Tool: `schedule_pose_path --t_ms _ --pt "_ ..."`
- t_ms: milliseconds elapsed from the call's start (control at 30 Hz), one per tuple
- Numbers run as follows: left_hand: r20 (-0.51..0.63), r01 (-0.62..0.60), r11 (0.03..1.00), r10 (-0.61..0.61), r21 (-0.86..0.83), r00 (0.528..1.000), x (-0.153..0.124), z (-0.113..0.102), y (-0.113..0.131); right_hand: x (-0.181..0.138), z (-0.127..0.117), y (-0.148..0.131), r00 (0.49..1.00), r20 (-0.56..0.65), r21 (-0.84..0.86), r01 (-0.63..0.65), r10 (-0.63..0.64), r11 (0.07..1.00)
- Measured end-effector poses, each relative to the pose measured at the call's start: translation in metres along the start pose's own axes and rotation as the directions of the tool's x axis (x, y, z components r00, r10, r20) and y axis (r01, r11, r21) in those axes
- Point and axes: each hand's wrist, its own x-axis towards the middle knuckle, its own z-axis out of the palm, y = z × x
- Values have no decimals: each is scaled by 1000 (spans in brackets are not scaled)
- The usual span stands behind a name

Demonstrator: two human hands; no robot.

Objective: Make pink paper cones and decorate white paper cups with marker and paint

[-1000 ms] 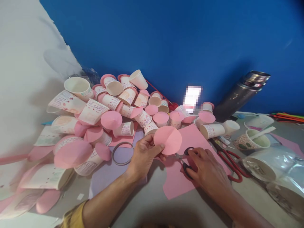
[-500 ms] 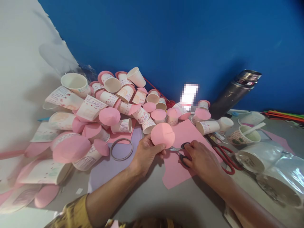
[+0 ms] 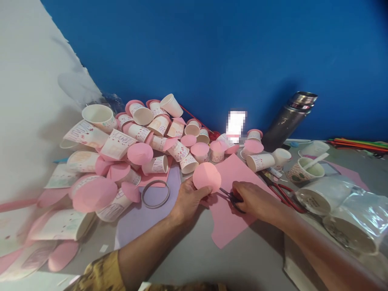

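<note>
My left hand (image 3: pixel 188 199) pinches a round pink paper disc (image 3: pixel 206 176) and holds it up just above the table. My right hand (image 3: pixel 254 200) is closed around black-handled scissors (image 3: pixel 233 197), whose blades point toward the disc's lower edge. Both hands rest over a sheet of pink paper (image 3: pixel 233 194) lying on the grey table (image 3: pixel 194 258). A large heap of paper cups with pink paper caps (image 3: pixel 142 141) lies just behind and left of my left hand.
A ring of tape (image 3: pixel 156 194) lies on a lilac sheet at the left. Red-handled scissors (image 3: pixel 286 194), a cup with a stick (image 3: pixel 306 169), bagged cup stacks (image 3: pixel 342 210) and a steel flask (image 3: pixel 287 119) are on the right, before the blue wall.
The view shifted a little. My right hand closed over the scissors and brought them nearer the disc, which my left hand kept holding.
</note>
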Motion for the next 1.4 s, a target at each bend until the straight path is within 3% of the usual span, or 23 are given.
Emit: schedule_pose_path --t_ms 267,433,500,567,667,733,833,967,1267,1400 --pt "-60 -22 998 19 -51 998 -2 3 5 1 -4 1 999 -39 107 25 -21 994" --pt "36 11 995 -7 -95 999 -3 3 0 -6 -5 2 998 60 242 18 -33 970" --pt "69 23 992 -15 -121 997 -4 4 -3 -10 -7 -3 998 30 338 38 -51 940" --pt "92 26 992 -14 -126 996 -4 5 -6 -14 -9 -12 997 -36 489 76 -67 869" --pt "126 13 995 0 -104 992 -6 9 -9 -15 -5 -29 990 -90 742 136 -104 657" --pt "152 24 995 -10 -94 988 -8 10 -8 -13 0 -36 987 -156 791 147 -37 594" --pt "149 44 987 -21 -152 989 -8 9 -3 -10 5 -35 985 -158 799 87 69 595" --pt "86 26 977 -8 -210 996 -1 1 4 -12 2 -28 993 -110 757 61 34 651" --pt "105 23 1000 -25 16 994 5 -6 5 -11 4 -23 978 -154 779 32 142 626" --pt "106 -8 986 -9 165 994 4 -5 10 -11 7 -24 979 -177 750 66 104 658"
